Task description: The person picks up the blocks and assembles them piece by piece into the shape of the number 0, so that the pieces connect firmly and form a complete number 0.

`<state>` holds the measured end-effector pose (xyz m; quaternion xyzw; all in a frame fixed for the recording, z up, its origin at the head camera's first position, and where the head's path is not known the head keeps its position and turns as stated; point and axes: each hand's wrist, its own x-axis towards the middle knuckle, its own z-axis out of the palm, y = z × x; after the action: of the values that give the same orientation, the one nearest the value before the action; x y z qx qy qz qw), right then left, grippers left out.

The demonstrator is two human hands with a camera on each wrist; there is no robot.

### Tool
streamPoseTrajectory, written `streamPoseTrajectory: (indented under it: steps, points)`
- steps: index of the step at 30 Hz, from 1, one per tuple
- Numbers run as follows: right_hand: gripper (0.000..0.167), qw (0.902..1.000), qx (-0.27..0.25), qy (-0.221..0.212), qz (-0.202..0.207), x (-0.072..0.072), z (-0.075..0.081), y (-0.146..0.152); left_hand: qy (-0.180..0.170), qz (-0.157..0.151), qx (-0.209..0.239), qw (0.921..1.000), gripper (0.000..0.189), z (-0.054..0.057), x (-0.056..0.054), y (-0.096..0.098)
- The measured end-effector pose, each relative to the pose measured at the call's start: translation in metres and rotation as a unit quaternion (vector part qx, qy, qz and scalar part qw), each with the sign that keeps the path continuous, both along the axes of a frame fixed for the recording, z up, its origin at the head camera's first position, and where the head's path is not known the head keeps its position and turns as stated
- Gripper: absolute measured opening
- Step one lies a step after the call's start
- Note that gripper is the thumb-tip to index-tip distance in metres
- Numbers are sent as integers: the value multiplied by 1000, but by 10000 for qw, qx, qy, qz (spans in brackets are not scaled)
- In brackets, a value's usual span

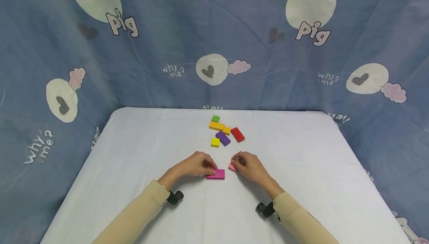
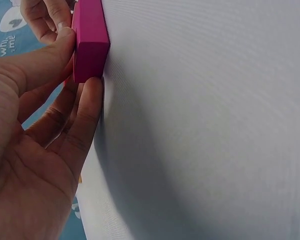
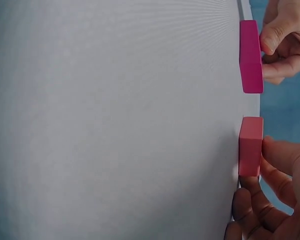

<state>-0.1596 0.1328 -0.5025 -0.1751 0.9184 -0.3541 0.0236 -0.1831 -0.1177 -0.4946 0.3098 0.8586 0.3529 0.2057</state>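
Observation:
A magenta rectangular block (image 1: 218, 174) lies flat on the white table in front of me. My left hand (image 1: 198, 164) grips it at its left end; in the left wrist view the thumb (image 2: 55, 55) is on the block's top face and a finger (image 2: 90, 95) touches its end. To the right, my right hand (image 1: 248, 166) pinches a smaller salmon-pink block (image 3: 250, 150), thumb on top and fingers at its end. A short gap separates the two blocks in the right wrist view.
Farther back lie a purple block (image 1: 222, 138), a red block (image 1: 238, 135), a small yellow block (image 1: 215, 142), a long orange-yellow block (image 1: 216, 126) beside a small one (image 1: 226, 130), and a green block (image 1: 216, 118). A blue printed cloth (image 1: 187, 31) hangs behind the table.

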Motion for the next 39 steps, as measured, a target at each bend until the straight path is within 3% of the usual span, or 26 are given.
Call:
streamPoseTrajectory:
  steps: [23, 39]
  points:
    - [13, 9993, -252, -149, 220, 6, 0, 0, -2, -106, 165, 9998, 13, 4, 5, 4]
    - [11, 9990, -234, -145, 342, 10, 0, -2, -109, -16, 77, 9999, 11, 5, 7, 6]
